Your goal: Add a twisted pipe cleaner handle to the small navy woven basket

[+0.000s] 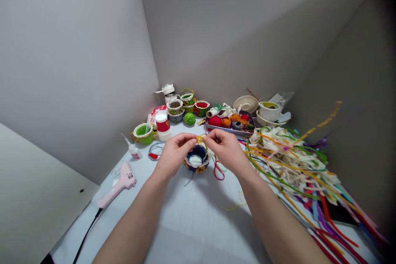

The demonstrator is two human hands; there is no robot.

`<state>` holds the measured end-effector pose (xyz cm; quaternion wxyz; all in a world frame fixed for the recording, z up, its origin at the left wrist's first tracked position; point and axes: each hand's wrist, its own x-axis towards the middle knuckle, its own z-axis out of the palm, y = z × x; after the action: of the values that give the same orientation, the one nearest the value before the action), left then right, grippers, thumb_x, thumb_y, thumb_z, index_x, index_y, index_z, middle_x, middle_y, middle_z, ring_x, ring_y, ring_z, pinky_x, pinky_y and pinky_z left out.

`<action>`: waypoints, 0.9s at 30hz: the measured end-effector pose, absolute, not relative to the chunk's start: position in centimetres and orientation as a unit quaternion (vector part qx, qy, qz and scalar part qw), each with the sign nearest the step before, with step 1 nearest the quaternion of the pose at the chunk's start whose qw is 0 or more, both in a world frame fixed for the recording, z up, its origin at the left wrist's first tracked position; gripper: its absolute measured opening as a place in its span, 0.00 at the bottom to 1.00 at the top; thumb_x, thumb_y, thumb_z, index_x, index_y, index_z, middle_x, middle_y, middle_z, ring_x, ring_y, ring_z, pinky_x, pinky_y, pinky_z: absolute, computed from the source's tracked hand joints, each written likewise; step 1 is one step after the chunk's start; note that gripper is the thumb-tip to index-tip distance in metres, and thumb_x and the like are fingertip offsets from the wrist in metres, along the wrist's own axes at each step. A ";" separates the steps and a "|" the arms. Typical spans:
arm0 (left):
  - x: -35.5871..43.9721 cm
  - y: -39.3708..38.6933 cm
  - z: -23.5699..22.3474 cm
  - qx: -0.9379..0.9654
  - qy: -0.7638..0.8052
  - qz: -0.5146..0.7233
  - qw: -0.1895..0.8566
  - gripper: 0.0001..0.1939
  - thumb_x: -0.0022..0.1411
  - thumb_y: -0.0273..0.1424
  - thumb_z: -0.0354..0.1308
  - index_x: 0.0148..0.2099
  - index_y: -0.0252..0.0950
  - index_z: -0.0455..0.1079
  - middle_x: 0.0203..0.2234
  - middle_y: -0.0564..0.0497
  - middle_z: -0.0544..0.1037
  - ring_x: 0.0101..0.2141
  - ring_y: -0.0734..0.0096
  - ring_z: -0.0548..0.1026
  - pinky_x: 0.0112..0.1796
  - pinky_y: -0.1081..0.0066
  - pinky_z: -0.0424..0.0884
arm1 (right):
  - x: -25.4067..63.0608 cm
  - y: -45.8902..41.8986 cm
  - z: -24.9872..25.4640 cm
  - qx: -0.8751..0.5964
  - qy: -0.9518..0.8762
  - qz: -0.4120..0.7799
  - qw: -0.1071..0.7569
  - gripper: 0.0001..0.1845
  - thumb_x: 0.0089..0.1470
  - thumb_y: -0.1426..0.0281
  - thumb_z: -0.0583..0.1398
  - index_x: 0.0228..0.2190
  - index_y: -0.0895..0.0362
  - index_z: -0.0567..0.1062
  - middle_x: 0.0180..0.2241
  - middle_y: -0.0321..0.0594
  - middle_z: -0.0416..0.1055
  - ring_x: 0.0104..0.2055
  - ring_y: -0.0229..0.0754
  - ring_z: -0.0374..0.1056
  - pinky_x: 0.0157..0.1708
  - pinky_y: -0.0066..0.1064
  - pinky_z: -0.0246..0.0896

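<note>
Between my two hands, just above a small dark blue basket, a little yellow piece (200, 138) is pinched; it looks like pipe cleaner or yarn, too small to be sure. My left hand (178, 151) has thumb and forefinger closed at its left end. From the other side my right hand (223, 145) grips its right end with the fingertips. The dark blue basket (196, 165), with a pale rim and orange-yellow trim, stands on the table directly below. A loop of red yarn (219, 172) lies right of the basket.
At left are a pink glue gun (119, 183) with its cord, a glue bottle (135, 152) and a green basket (144, 134). Behind stand more baskets (175, 109), a green yarn ball (189, 119) and a tray (229, 129) of yarn. Pipe cleaners and cream scraps (284, 152) heap at right.
</note>
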<state>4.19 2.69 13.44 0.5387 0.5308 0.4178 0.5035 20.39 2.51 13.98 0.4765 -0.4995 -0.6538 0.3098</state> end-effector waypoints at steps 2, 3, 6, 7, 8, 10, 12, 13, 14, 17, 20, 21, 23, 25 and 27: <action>4.0 2.8 13.4 0.520 0.415 0.505 0.549 0.11 0.49 0.34 0.66 0.36 0.35 0.75 0.29 0.51 0.78 0.30 0.73 0.73 0.33 0.73 0.68 | 20.3 2.4 14.0 -0.502 -0.660 0.299 0.472 0.10 0.51 0.66 0.58 0.22 0.57 0.70 0.22 0.34 0.68 0.26 0.36 0.60 0.26 0.27 0.54; 4.0 2.8 13.3 0.514 0.412 0.503 0.560 0.11 0.49 0.33 0.66 0.35 0.35 0.74 0.27 0.52 0.77 0.29 0.74 0.73 0.32 0.74 0.68 | 20.3 2.4 14.1 -0.503 -0.663 0.295 0.470 0.10 0.51 0.66 0.58 0.22 0.57 0.70 0.23 0.34 0.68 0.26 0.36 0.61 0.27 0.27 0.54; 4.0 2.9 13.3 0.504 0.407 0.500 0.575 0.10 0.48 0.33 0.67 0.33 0.34 0.73 0.24 0.53 0.75 0.27 0.76 0.71 0.30 0.75 0.66 | 20.2 2.2 14.2 -0.505 -0.666 0.294 0.464 0.09 0.51 0.67 0.58 0.22 0.57 0.70 0.23 0.34 0.69 0.26 0.36 0.61 0.27 0.27 0.55; 4.1 2.8 13.3 0.501 0.404 0.502 0.578 0.10 0.48 0.33 0.67 0.32 0.34 0.73 0.25 0.53 0.75 0.27 0.76 0.70 0.30 0.75 0.65 | 20.1 2.2 14.2 -0.505 -0.666 0.296 0.463 0.09 0.51 0.67 0.58 0.22 0.57 0.70 0.23 0.34 0.69 0.26 0.36 0.62 0.27 0.27 0.55; 4.1 2.8 13.3 0.496 0.400 0.505 0.583 0.10 0.48 0.33 0.67 0.32 0.33 0.72 0.25 0.53 0.75 0.27 0.77 0.70 0.30 0.75 0.65 | 20.1 2.2 14.3 -0.504 -0.665 0.298 0.463 0.09 0.51 0.67 0.58 0.22 0.57 0.70 0.23 0.34 0.69 0.26 0.36 0.62 0.27 0.27 0.55; 4.3 2.7 13.4 0.480 0.387 0.505 0.603 0.11 0.47 0.32 0.67 0.31 0.33 0.72 0.25 0.54 0.74 0.25 0.78 0.68 0.28 0.76 0.63 | 20.1 2.1 14.3 -0.502 -0.665 0.302 0.463 0.09 0.51 0.67 0.58 0.22 0.57 0.70 0.23 0.34 0.69 0.26 0.36 0.62 0.27 0.27 0.55; 4.6 2.6 13.3 0.455 0.374 0.504 0.631 0.11 0.46 0.32 0.68 0.31 0.33 0.72 0.24 0.55 0.72 0.24 0.80 0.67 0.27 0.77 0.62 | 20.2 2.1 14.3 -0.497 -0.667 0.304 0.464 0.09 0.51 0.66 0.58 0.22 0.57 0.71 0.23 0.34 0.69 0.26 0.36 0.62 0.27 0.27 0.56; 4.8 2.6 13.3 0.440 0.368 0.505 0.645 0.11 0.45 0.32 0.68 0.31 0.33 0.72 0.24 0.55 0.71 0.23 0.81 0.66 0.27 0.77 0.62 | 20.2 2.1 14.3 -0.494 -0.667 0.306 0.465 0.09 0.51 0.66 0.58 0.23 0.57 0.71 0.23 0.34 0.69 0.26 0.36 0.62 0.27 0.27 0.56; 4.9 2.5 13.3 0.424 0.361 0.507 0.657 0.12 0.44 0.31 0.69 0.31 0.33 0.71 0.24 0.55 0.71 0.23 0.82 0.66 0.27 0.78 0.63 | 20.2 2.1 14.3 -0.491 -0.668 0.308 0.467 0.09 0.51 0.66 0.58 0.23 0.57 0.71 0.23 0.34 0.69 0.27 0.36 0.62 0.28 0.27 0.56; 5.2 2.4 13.2 0.383 0.346 0.517 0.683 0.13 0.44 0.30 0.70 0.31 0.33 0.71 0.26 0.54 0.72 0.26 0.81 0.68 0.29 0.78 0.65 | 20.3 2.1 14.3 -0.484 -0.665 0.314 0.474 0.09 0.51 0.66 0.58 0.23 0.57 0.71 0.24 0.34 0.69 0.27 0.36 0.62 0.28 0.27 0.55; 5.4 2.3 13.2 0.364 0.348 0.515 0.694 0.14 0.44 0.30 0.70 0.32 0.33 0.71 0.26 0.54 0.73 0.27 0.81 0.70 0.29 0.78 0.67 | 20.4 2.1 14.3 -0.482 -0.661 0.324 0.476 0.10 0.51 0.66 0.58 0.22 0.57 0.70 0.23 0.33 0.68 0.26 0.35 0.60 0.26 0.26 0.54; 5.4 2.3 13.2 0.363 0.349 0.513 0.695 0.14 0.45 0.30 0.70 0.33 0.33 0.71 0.26 0.54 0.73 0.27 0.80 0.70 0.29 0.78 0.68 | 20.4 2.1 14.3 -0.482 -0.659 0.329 0.476 0.10 0.51 0.66 0.58 0.22 0.57 0.70 0.23 0.33 0.68 0.25 0.35 0.60 0.26 0.26 0.53; 5.3 2.3 13.3 0.365 0.351 0.509 0.696 0.14 0.46 0.30 0.70 0.34 0.33 0.70 0.25 0.54 0.73 0.27 0.80 0.71 0.29 0.79 0.68 | 20.4 2.2 14.2 -0.479 -0.653 0.343 0.476 0.10 0.51 0.65 0.59 0.22 0.57 0.70 0.22 0.33 0.67 0.25 0.35 0.59 0.25 0.26 0.52; 5.3 2.3 13.3 0.368 0.352 0.506 0.696 0.14 0.46 0.30 0.69 0.34 0.32 0.70 0.25 0.54 0.73 0.26 0.81 0.71 0.29 0.79 0.69 | 20.4 2.3 14.1 -0.475 -0.643 0.361 0.480 0.10 0.51 0.65 0.59 0.23 0.57 0.70 0.22 0.33 0.67 0.25 0.35 0.59 0.24 0.26 0.52; 5.3 2.3 13.4 0.366 0.355 0.512 0.691 0.14 0.46 0.30 0.69 0.34 0.32 0.70 0.24 0.54 0.73 0.25 0.82 0.71 0.29 0.80 0.69 | 20.3 2.4 14.0 -0.473 -0.634 0.377 0.481 0.10 0.51 0.64 0.59 0.24 0.57 0.71 0.23 0.33 0.67 0.25 0.35 0.60 0.25 0.26 0.53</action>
<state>5.33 2.34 13.37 0.6913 0.3663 0.3549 0.5118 20.29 2.35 13.96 0.4813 -0.4732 -0.6340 0.3774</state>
